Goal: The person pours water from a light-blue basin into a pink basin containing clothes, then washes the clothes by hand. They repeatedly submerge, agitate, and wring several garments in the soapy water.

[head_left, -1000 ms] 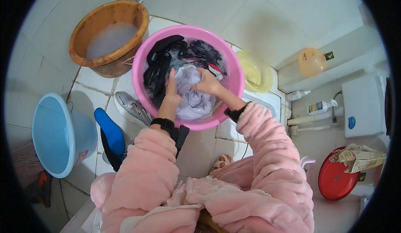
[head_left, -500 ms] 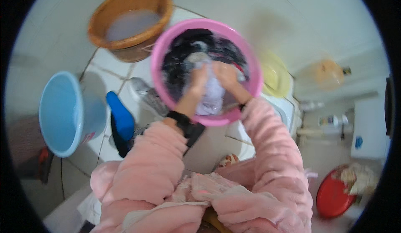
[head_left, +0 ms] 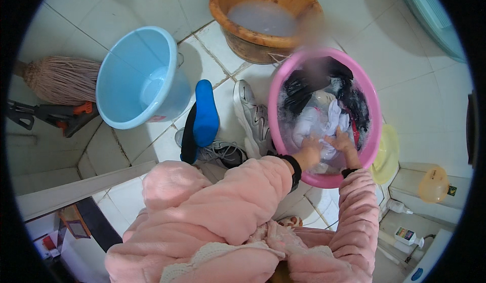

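A pink basin (head_left: 274, 118) stands on the tiled floor with soapy water and wet clothes in it. My left hand (head_left: 310, 151) rests on a white wet garment (head_left: 307, 122) near the basin's front side, its fingers spread. Close on its right, my right hand (head_left: 342, 142) touches the same garment, thumb and fingers apart. Bunched folds of the garment lie just beyond my fingers. Black clothes (head_left: 298, 91) float along the far and left sides, and a bit of red cloth (head_left: 355, 134) shows at the right. The fingertips are partly lost in the folds.
A wooden tub (head_left: 238, 29) of cloudy water stands behind. To the left are a blue bucket (head_left: 169, 98), a mop (head_left: 63, 80), grey sneakers (head_left: 252, 116) and a blue insole (head_left: 206, 113). A yellow basin (head_left: 387, 154) sits at the right, a green basin (head_left: 435, 19) at far right.
My hands have loosened from the bunched white cloth, which now lies spread in the water. The view has swung left, so the basin appears farther right and the mop shows.
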